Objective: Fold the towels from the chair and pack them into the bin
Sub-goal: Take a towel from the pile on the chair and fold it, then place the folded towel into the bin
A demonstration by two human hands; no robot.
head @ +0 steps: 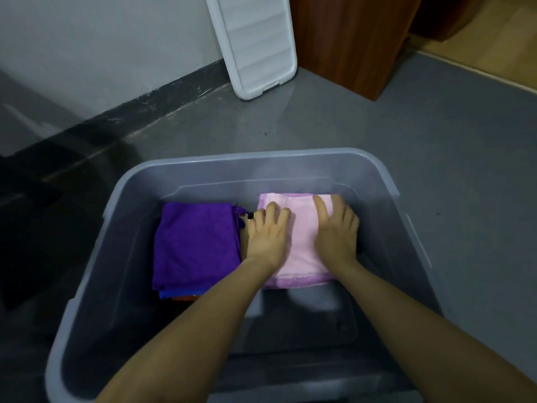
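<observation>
Now | hands [302, 234] flat on pink towel [302, 257] | long axis front-to-back

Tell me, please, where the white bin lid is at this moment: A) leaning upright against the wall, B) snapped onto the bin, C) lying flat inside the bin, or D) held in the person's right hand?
A: the white lid stands on the floor, tilted against the wall beyond the open bin.
</observation>
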